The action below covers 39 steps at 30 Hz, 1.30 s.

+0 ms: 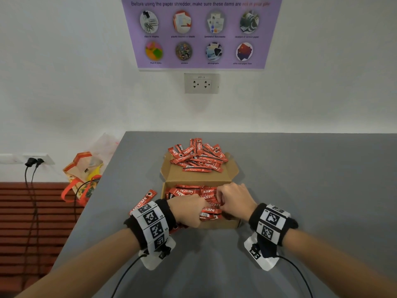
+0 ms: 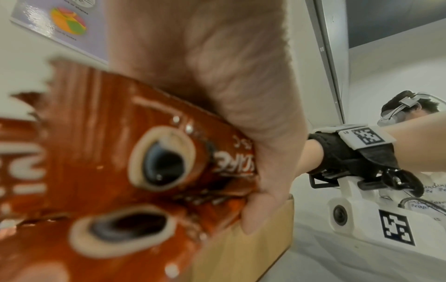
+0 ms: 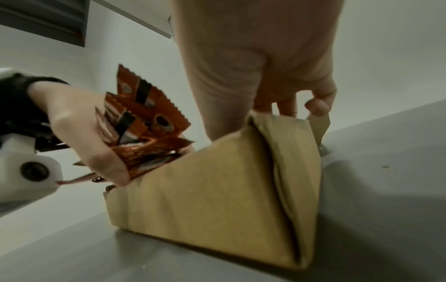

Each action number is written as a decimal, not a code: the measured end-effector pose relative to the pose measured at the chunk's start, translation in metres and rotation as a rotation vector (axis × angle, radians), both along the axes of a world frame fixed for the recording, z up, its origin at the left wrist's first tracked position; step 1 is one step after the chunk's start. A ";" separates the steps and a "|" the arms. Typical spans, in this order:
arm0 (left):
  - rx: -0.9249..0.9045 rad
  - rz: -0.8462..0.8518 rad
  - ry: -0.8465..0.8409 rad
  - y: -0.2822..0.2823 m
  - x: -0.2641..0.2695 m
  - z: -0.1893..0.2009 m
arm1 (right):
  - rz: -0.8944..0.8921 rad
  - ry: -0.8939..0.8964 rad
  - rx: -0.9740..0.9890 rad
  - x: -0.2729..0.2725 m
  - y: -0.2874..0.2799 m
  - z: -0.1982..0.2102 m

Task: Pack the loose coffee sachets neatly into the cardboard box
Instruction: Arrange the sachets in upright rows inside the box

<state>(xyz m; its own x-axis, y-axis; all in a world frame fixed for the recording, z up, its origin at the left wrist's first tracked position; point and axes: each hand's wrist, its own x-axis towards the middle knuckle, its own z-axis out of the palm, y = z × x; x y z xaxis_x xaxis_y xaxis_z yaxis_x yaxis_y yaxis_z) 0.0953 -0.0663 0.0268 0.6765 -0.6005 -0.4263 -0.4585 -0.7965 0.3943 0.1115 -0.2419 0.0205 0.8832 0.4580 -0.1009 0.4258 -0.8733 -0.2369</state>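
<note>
- Glossy red foil on the sachets (image 1: pixel 198 157), edges serrated
- Matt brown cardboard box (image 3: pixel 217 190), faintly creased
- Smooth matt grey table (image 1: pixel 300 168)
- Glossy laminated poster (image 1: pixel 200 32)

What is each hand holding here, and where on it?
Left hand grips a bundle of coffee sachets around its middle. Right hand has fingers curled over sachets in the cardboard box; a hold cannot be told.
</note>
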 end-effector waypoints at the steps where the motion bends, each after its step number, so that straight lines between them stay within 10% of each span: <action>1: 0.014 0.000 -0.002 -0.001 0.000 0.001 | 0.005 0.004 0.001 -0.001 0.000 0.000; 27: 0.015 0.028 -0.018 -0.006 -0.004 0.024 | 0.075 0.008 0.024 -0.003 -0.010 0.007; 39: -0.894 0.826 -0.389 -0.003 0.021 0.055 | 0.142 0.155 0.621 -0.002 0.018 0.038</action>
